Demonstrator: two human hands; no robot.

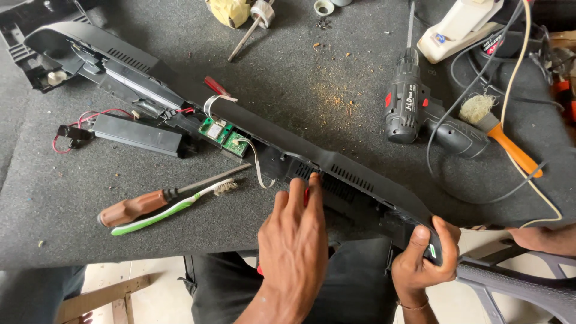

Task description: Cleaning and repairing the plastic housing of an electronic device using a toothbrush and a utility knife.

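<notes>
The left hand (294, 240) covers a red-handled tool (307, 195) almost wholly, and the picture's top edge cuts off the cream appliance (459, 27) at far right.

The cordless drill (414, 120) bore pale printed lettering (410, 101) on its dark body, beside a small red patch. Up and right of the drill, a cream plastic device (465, 21) carried a small blue-and-red sticker (441, 38). Just right of that sticker sat a red-and-white label (492, 42) on a black object. Well below the drill, a small green sticker (432, 251) showed on the end of the long black housing (360, 174).
</notes>
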